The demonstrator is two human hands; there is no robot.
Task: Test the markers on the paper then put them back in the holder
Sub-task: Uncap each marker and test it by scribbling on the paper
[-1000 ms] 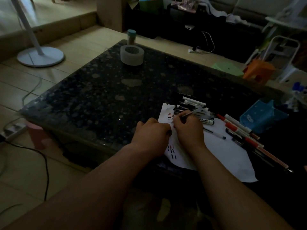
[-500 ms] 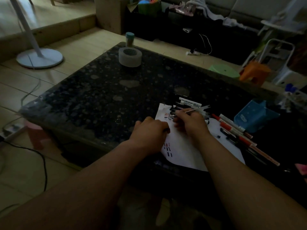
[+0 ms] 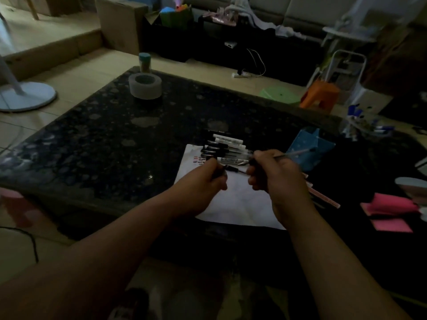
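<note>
Both hands are up just over the paper (image 3: 240,199) on my feed. Right hand (image 3: 275,179) pinches a thin marker (image 3: 298,153), tip aimed at the left hand (image 3: 208,181), which pinches something small and dark, the cap (image 3: 220,173) I'd guess, too dim to swear. Looks like recapping after a test stroke. Next move needs tip and cap lined up and pushed together, then a reach to the blue holder (image 3: 314,159) just past the right hand. More markers (image 3: 228,146) lie in a row at the paper's far edge on the table (image 3: 115,146).
</note>
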